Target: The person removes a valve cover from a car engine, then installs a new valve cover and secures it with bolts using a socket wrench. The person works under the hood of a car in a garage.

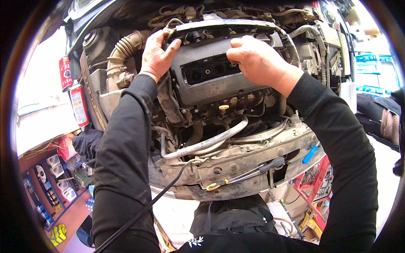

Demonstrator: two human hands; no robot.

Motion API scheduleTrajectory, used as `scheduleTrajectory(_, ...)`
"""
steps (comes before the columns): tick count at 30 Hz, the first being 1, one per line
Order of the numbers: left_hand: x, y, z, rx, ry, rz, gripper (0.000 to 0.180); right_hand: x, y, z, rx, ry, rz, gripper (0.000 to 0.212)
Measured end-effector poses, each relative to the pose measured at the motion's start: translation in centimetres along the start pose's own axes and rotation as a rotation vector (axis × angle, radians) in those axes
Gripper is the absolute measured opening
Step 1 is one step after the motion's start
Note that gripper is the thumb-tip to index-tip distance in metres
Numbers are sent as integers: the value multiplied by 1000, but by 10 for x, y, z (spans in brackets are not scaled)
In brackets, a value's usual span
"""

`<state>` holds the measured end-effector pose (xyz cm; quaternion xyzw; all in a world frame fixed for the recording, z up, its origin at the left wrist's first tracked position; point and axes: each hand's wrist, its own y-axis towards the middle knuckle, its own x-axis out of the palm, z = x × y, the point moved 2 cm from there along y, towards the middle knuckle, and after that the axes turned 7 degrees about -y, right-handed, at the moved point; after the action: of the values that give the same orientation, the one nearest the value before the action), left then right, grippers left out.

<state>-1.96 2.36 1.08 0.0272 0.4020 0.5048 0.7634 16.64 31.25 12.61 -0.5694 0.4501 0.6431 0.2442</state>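
The grey engine cover (202,93) lies in the middle of the open engine bay, with a rectangular opening showing dark parts inside. At its upper left corner is my left hand (158,55), thumb spread away from the fingers, next to the hoses there; its fingertips are partly hidden. My right hand (261,63) is closed over the right side of the cover, beside the opening. Something small and round shows under its curled fingers, too hidden to name. Below the cover sits a yellow dipstick handle (223,108).
A ribbed air intake hose (122,50) runs left of the cover. On the front panel lie a long tool with a yellow-orange handle (217,185) and a blue-handled tool (311,154). Red spray cans (78,105) stand at left. A black cable (156,198) crosses in front.
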Motion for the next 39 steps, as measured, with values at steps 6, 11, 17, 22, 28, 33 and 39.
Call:
scheduleTrajectory(6,0,0,0,-22,-8,-6,64,-6,8,-7,313,-100,-283,13)
scheduleTrajectory(11,0,0,-3,-33,24,-17,63,-23,39,-7,365,-219,-804,20)
scheduleTrajectory(17,2,1,-5,-15,-27,-4,62,-24,54,-13,180,-327,-765,14)
scheduleTrajectory(22,2,3,-5,-11,-30,-18,63,-21,55,-23,81,-255,-686,9)
scheduleTrajectory(28,0,2,0,-37,0,-19,61,-24,57,-25,2,-375,-946,18)
scheduleTrajectory(33,0,2,1,-31,-8,-13,61,-11,49,-19,-34,-335,-587,7)
scheduleTrajectory(39,1,3,0,-34,-11,-23,64,-5,38,-12,83,-389,-814,5)
